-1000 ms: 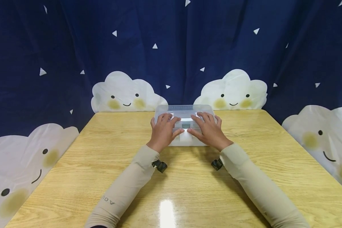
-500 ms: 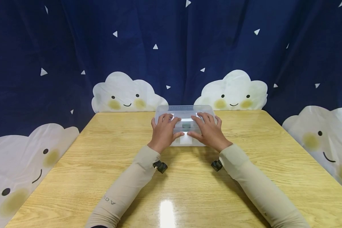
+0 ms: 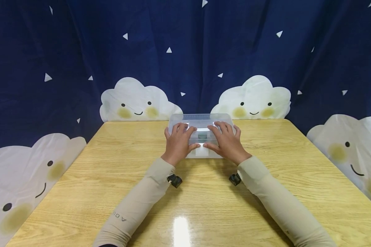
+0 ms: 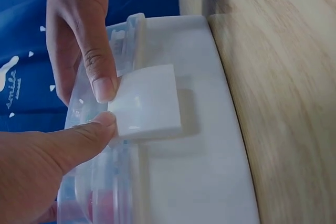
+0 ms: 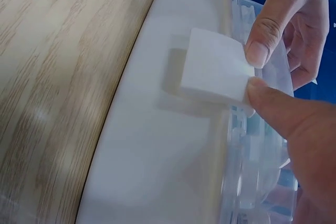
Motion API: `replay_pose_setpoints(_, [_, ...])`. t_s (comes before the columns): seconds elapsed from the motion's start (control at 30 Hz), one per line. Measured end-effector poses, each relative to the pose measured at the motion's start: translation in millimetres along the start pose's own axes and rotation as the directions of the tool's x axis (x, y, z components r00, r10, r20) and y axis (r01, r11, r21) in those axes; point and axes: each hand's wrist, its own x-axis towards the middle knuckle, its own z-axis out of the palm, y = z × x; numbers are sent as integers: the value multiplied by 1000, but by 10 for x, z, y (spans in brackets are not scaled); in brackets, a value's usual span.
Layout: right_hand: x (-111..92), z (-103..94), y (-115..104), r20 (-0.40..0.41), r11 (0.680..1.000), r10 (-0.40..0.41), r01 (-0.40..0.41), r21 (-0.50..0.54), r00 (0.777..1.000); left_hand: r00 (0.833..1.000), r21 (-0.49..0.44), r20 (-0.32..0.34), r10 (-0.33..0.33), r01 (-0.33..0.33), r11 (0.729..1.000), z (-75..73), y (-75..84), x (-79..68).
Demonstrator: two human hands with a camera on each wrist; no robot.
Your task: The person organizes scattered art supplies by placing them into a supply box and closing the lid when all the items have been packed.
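Note:
A plastic storage box with a white base (image 4: 205, 182) and a clear lid (image 3: 201, 119) sits at the far side of the table. A square white latch (image 5: 214, 69) hangs over its front, its lower edge casting a shadow on the base. My left hand (image 3: 177, 144) and right hand (image 3: 230, 143) grip the lid's front from either side, fingers bent over the top. Both thumbs press the latch's upper edge, tips almost meeting. A greenish patch shows through the lid between the hands; what it is I cannot tell. The lid hides part of the fingers in the wrist views.
The wooden table (image 3: 201, 209) stretches toward me in front of the box. Behind it hangs a dark blue curtain (image 3: 185, 61) with white clouds and triangles. Small black cameras are on both wrists under the beige sleeves (image 3: 142, 199).
Both thumbs have come slightly nearer to me on the latch. The fingers stay on the lid, and the box stands where it was.

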Motion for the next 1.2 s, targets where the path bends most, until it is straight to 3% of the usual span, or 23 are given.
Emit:
replay_pose_setpoints(0.3, [26, -21, -16, -1, 999, 10, -10, -30, 1000, 999, 40, -32, 13, -12, 999, -16, 11, 10])
replay_pose_setpoints(0.6, [20, -6, -24, 16, 1000, 7, -6, -19, 1000, 999, 93, -6, 33, -32, 995, -26, 11, -9])
replay_pose_setpoints(0.83, [15, -49, -37, 27, 1000, -2, 2, -12, 1000, 998, 81, -16, 54, -52, 995, -21, 3, -19])
replay_pose_setpoints(1.2, [9, -17, -32, 36, 1000, -8, 9, -19, 999, 997, 129, 32, 64, -67, 989, 5, 11, -32])
